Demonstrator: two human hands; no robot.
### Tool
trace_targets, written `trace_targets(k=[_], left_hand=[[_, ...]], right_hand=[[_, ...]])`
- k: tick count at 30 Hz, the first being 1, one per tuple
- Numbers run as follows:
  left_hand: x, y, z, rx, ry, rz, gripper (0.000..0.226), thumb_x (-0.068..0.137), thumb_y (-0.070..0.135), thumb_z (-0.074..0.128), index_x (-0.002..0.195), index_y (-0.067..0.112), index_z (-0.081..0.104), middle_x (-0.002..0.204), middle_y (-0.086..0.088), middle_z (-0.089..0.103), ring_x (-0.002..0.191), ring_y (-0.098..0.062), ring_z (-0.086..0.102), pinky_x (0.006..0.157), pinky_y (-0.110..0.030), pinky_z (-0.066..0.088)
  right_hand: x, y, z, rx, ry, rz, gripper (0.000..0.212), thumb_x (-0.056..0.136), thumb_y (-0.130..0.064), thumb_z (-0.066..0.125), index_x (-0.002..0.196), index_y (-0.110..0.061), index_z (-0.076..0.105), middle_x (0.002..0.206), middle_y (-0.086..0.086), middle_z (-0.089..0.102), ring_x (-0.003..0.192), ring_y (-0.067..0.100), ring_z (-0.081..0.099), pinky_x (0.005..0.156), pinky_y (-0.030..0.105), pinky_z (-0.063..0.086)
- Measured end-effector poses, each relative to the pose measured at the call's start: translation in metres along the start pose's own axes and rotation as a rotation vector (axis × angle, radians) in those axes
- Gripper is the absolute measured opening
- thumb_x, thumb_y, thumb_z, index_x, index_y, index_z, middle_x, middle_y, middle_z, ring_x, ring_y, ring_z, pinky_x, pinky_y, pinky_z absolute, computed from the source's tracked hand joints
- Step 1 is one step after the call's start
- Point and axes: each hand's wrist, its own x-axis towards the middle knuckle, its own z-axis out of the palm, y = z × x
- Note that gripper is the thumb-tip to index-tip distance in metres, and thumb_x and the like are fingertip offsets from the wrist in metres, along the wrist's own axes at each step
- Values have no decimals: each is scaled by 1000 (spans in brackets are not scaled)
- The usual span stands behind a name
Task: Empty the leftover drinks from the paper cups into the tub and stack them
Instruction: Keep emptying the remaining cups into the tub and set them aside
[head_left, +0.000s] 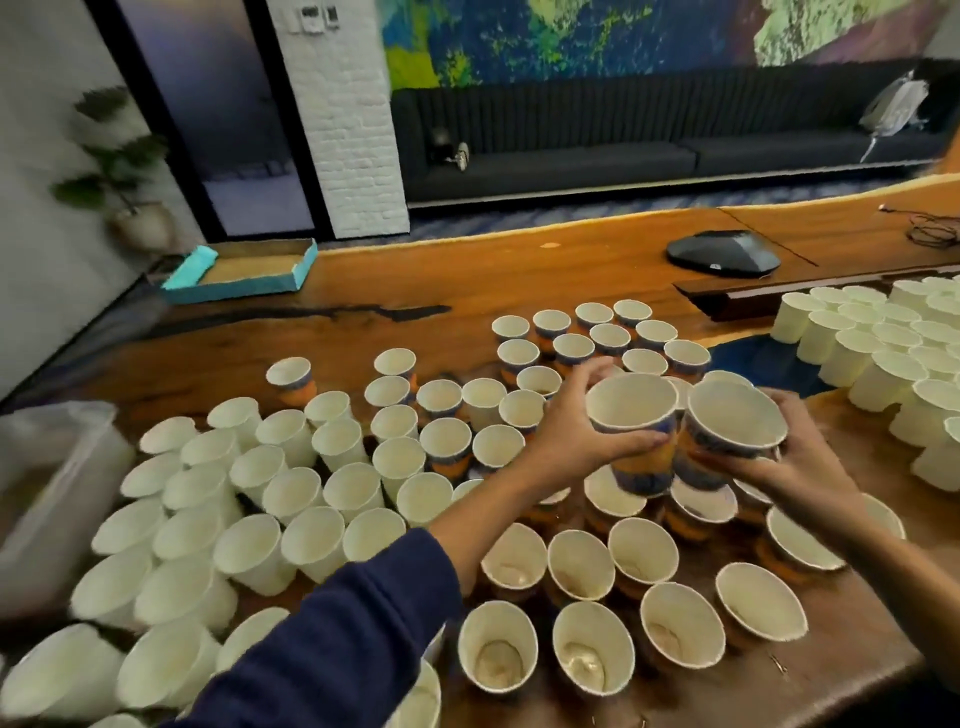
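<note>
Pick-up step. Left hand wraps printed cup, right hand wraps second cup; both lifted above cup crowd, centre-right. Tub at left edge on worktop. Next, likely: carry left, tip out dregs, nest cups.

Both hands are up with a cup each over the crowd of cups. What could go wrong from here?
1. The left hand and right hand each hold a patterned cup above tightly packed cups with dregs; a low pass could topple them.
2. The tub sits at the far left, so carrying across the white cups risks drips.
</note>
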Motion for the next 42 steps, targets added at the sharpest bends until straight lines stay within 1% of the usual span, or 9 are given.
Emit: trace_targets(k=[2, 7, 10, 16, 21, 29, 32, 38, 42], left_hand=[[-15, -3, -32, -10, 69, -5, 82, 77, 24, 79, 143, 26, 29, 145, 1, 39, 125, -12, 41, 98, -30, 46], [-63, -18, -115, -89, 285, -37, 81, 75, 21, 80, 141, 24, 34, 141, 3, 41, 124, -14, 44, 91, -25, 48], [-96, -26, -158, -162, 403, -26, 77, 75, 19, 80, 139, 22, 36, 127, 8, 48, 118, -15, 49, 85, -21, 53], [-167, -45, -241, -156, 654, -38, 78, 68, 28, 80, 134, 30, 39, 127, 9, 49, 114, -15, 51, 78, -18, 54], [-228, -67, -303, -45, 904, -121, 83, 72, 26, 82, 138, 33, 33, 141, 1, 39, 126, -18, 42, 99, -35, 45], [-299, -110, -393, 251, 1191, -328, 79, 72, 21, 84, 133, 17, 34, 130, -4, 46, 117, -17, 46, 88, -27, 44], [-316, -127, -422, 359, 1210, -466, 84, 69, 30, 85, 134, 18, 33, 130, -8, 49, 118, -27, 50, 92, -37, 48], [-331, -139, -462, 667, 1071, -627, 81, 73, 39, 81, 134, 20, 31, 130, -8, 53, 115, -28, 53, 84, -37, 49], [-328, -142, -475, 901, 950, -659, 77, 76, 44, 76, 136, 21, 33, 129, -5, 55, 118, -25, 50, 94, -35, 43]], right_hand=[[7, -21, 26, 15, -71, -37, 120, 28, -68, 77, 129, -16, 36, 114, -9, 46, 100, 6, 48, 74, 13, 40], [18, -66, 105, 108, -235, -111, 93, 54, -39, 89, 127, -23, 34, 119, -6, 46, 107, 9, 47, 81, 18, 43], [18, -92, 155, 136, -303, -176, 73, 69, -21, 80, 126, -24, 35, 114, -9, 50, 102, 5, 52, 71, 11, 44], [8, -152, 258, 207, -515, -270, 68, 73, -19, 79, 121, -29, 32, 110, -18, 50, 102, 5, 55, 80, 23, 51], [-7, -199, 347, 167, -640, -377, 67, 74, -21, 80, 122, -28, 35, 119, -5, 50, 108, 11, 53, 83, 21, 48], [-26, -258, 460, 2, -658, -467, 65, 69, -35, 82, 120, -20, 44, 119, 3, 50, 105, 17, 52, 91, 41, 50], [-31, -275, 490, -71, -679, -472, 71, 72, -39, 80, 128, -21, 41, 126, 4, 48, 109, 20, 52, 96, 44, 49], [-30, -299, 534, -310, -669, -567, 80, 78, -47, 72, 143, -25, 29, 144, 3, 38, 128, 24, 43, 111, 54, 21], [-28, -306, 552, -504, -652, -681, 79, 82, -49, 68, 144, -27, 26, 146, 5, 36, 132, 24, 38, 112, 54, 19]])
